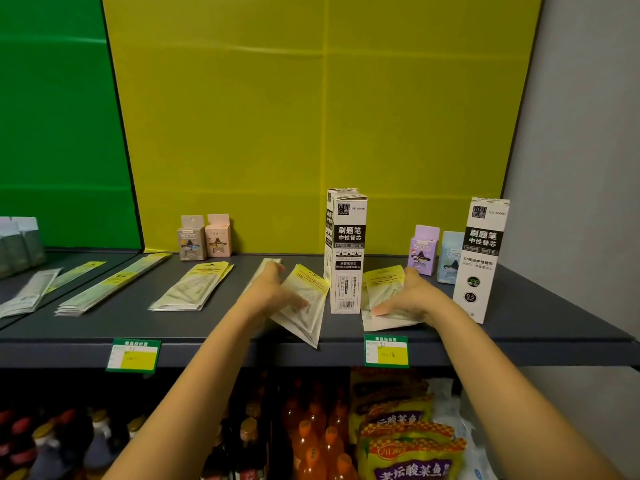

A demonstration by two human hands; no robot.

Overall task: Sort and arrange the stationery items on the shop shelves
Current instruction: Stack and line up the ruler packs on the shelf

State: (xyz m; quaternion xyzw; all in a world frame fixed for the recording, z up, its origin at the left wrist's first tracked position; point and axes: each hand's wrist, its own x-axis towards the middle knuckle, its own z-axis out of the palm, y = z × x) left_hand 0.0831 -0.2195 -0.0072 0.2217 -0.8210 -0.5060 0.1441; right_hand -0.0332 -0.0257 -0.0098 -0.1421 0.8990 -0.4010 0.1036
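Note:
On the dark shelf (519, 327) my left hand (273, 292) grips a stack of clear refill packets with yellow labels (308, 306), tilted and hanging over the front edge. My right hand (408, 299) pinches a second stack of the same packets (381, 292), which lies flat on the shelf. A tall white refill box (344, 251) stands upright between the two hands. Another tall white box (479, 258) stands right of my right hand. More packet stacks (192, 289) lie to the left.
Small star boxes stand at the back: grey and pink (204, 239) left, purple (422, 251) and blue (448, 256) right. Long thin packets (110, 284) lie far left. Price tags (386, 351) hang on the shelf front. Bottles and snack bags fill the lower shelf.

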